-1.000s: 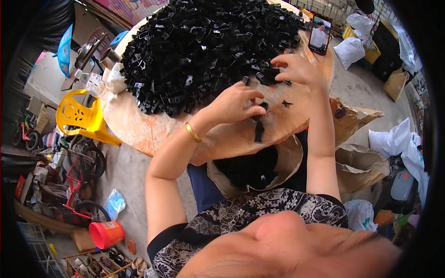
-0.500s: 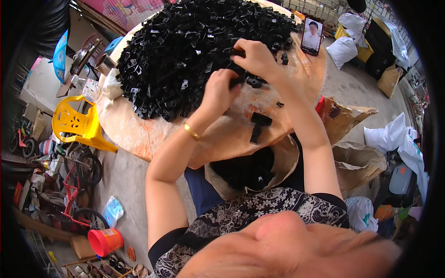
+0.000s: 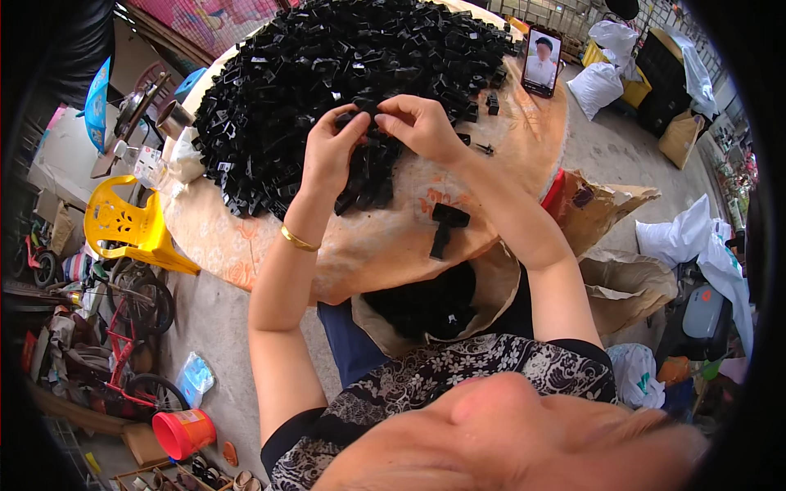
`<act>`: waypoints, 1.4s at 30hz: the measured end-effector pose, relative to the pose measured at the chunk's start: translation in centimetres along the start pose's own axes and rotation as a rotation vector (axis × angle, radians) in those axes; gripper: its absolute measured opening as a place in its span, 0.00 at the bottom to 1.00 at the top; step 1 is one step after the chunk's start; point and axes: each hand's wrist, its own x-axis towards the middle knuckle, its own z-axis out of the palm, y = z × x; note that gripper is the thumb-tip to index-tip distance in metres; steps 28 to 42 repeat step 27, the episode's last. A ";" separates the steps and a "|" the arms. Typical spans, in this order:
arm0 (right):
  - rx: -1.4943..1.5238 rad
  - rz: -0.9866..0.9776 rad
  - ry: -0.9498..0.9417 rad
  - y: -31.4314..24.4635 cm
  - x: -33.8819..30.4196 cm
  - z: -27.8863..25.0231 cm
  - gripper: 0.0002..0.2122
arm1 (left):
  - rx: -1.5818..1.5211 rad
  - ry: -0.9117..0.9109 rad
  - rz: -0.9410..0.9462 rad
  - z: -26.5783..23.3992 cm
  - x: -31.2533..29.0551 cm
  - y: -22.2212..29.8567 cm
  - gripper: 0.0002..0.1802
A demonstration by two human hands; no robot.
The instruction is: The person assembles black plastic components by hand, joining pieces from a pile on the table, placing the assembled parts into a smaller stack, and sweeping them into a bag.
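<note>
Over the near part of a big heap of small black plastic parts (image 3: pixel 282 90), my two hands meet with fingertips pinched. Between them is a small black plastic part (image 3: pixel 370 107), hard to tell from the heap behind it. My left hand (image 3: pixel 329 151), below which a gold bangle circles the wrist, closes thumb and fingers at the part's left side. My right hand (image 3: pixel 424 129) pinches its right side. Nearer to me on the cloth lies a larger black T-shaped piece (image 3: pixel 449 219), apart from both hands.
A patterned peach cloth (image 3: pixel 344 266) covers the round table. A phone (image 3: pixel 541 61) stands at its far right. Below the near edge, an open brown paper sack (image 3: pixel 501 299) holds black parts. A yellow chair (image 3: pixel 123 225) stands left; a red bucket (image 3: pixel 183 434) is lower left.
Both hands have moved left and come up from the heap's right edge. Their fingertips now meet around a small black part. The T-shaped piece still lies on the cloth.
</note>
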 end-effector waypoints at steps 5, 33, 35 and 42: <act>-0.047 -0.089 0.083 -0.2 -0.2 1.1 0.09 | -0.199 0.182 0.137 0.3 -0.3 -0.2 0.22; -0.502 -0.486 0.025 -1.0 -0.3 -1.1 0.06 | 0.597 -0.008 0.350 -0.3 0.0 1.1 0.25; -0.502 -0.486 0.025 -1.0 -0.3 -1.1 0.06 | 0.597 -0.008 0.350 -0.3 0.0 1.1 0.25; -0.502 -0.486 0.025 -1.0 -0.3 -1.1 0.06 | 0.597 -0.008 0.350 -0.3 0.0 1.1 0.25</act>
